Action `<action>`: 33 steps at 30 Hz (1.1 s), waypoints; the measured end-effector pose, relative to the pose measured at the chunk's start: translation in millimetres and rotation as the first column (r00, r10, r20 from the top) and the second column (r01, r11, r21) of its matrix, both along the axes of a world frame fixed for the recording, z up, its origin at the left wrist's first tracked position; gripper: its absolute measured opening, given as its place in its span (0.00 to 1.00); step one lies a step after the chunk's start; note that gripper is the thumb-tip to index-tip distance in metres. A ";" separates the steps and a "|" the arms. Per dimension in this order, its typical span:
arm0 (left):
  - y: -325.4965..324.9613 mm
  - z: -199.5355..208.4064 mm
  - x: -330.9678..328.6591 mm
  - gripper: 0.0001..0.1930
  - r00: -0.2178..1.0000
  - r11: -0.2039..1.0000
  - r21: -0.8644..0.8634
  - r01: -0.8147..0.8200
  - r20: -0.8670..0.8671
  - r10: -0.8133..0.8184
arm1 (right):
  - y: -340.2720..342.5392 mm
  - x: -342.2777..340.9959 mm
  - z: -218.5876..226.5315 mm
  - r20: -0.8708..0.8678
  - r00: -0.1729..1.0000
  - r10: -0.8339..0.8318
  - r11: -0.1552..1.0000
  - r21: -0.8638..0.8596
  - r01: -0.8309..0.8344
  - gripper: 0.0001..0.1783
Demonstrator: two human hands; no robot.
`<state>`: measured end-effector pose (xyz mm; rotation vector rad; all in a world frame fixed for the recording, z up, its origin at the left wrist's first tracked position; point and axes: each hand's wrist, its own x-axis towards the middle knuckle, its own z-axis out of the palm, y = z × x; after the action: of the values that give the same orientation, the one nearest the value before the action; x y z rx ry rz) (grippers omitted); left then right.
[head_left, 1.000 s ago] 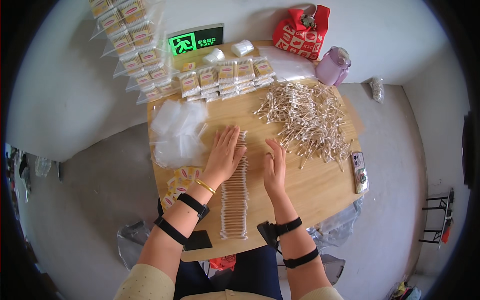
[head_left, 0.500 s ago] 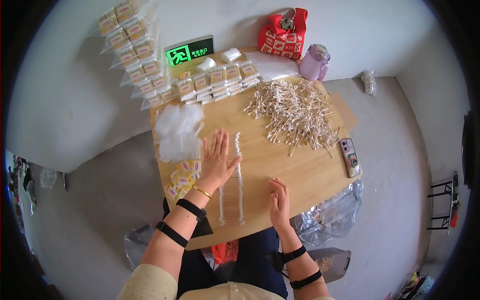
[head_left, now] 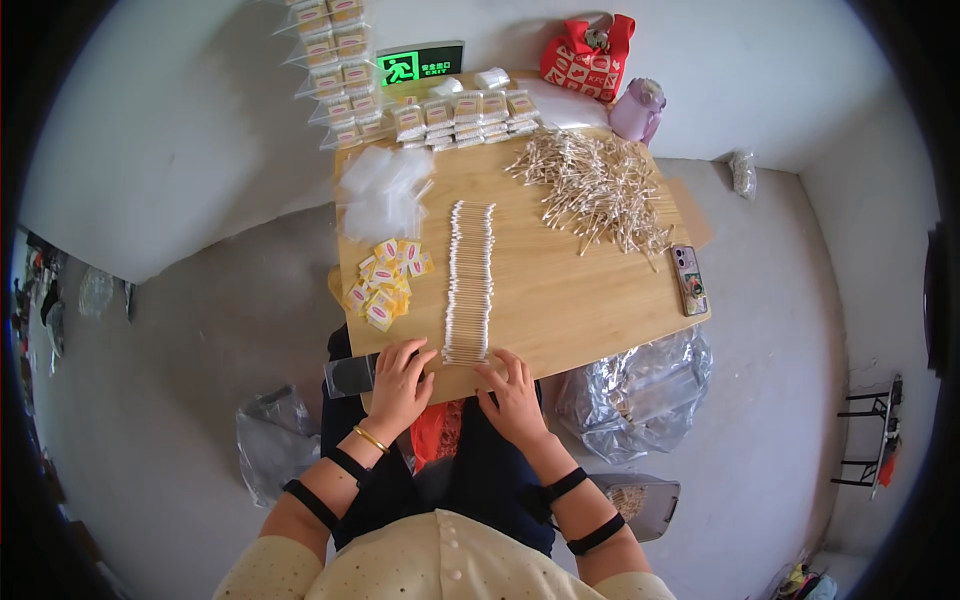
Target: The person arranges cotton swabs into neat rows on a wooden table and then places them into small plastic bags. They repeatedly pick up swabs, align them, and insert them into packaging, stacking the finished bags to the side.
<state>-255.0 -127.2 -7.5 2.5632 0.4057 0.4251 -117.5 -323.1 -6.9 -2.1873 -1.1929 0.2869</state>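
A long row of cotton swabs (head_left: 469, 280) lies side by side down the middle of the wooden table (head_left: 560, 300), ending close to its near edge. My left hand (head_left: 402, 385) is at that edge, just left of the row's near end, with bent fingers and the thumb apart. On the other side, my right hand (head_left: 512, 402) has its fingertips beside the row's near corner, fingers loosely spread. Neither hand holds anything visible. A loose heap of cotton swabs (head_left: 597, 190) covers the far right. Small yellow-and-white cards (head_left: 385, 285) and clear plastic bags (head_left: 382, 195) lie left of the row.
Filled swab packs (head_left: 465, 118) are stacked at the back, with more packs hanging (head_left: 338, 70) at the far left. A purple jug (head_left: 637, 110) and red bag (head_left: 588, 58) stand at the back right. A phone (head_left: 689, 280) lies at the right edge, above a plastic sack (head_left: 640, 395).
My left hand has lifted off the row and come back to the near edge. My right hand has moved left to the row's near end. The view has shifted.
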 end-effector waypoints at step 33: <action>-10.0 -26.4 -28.0 0.36 0.975 0.987 0.136 0.088 -0.213 -0.058 | 15.1 -12.1 -10.5 0.179 0.983 0.047 0.998 -0.045 -0.039 0.25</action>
<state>-283.0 -137.2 -33.9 2.7656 0.3647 0.1640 -129.5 -308.0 -17.4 -2.2643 -1.3444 0.1343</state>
